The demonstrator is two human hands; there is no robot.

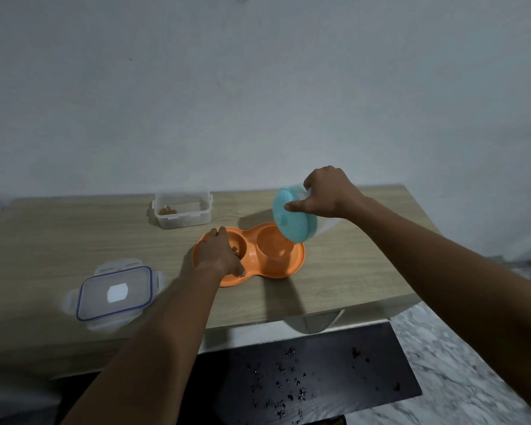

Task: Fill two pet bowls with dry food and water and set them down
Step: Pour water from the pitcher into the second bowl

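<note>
I see kibble (236, 252) in the orange double bowl (295, 262); left fingers (222, 235) grip its rim, right fingers (292, 206) clamp the tilted teal-lidded jug (290, 223), water apparently not yet in.

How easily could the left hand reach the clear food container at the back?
Probably yes: the left hand grips the orange bowl, and only bare tabletop lies between it and the clear container.

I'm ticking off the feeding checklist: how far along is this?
Done: kibble lies in the left well of the orange double bowl. In hand: the right hand tilts a teal-lidded jug over the right well; the left hand grips the bowl's rim. Left: water, not visible there, then setting it down.
</note>
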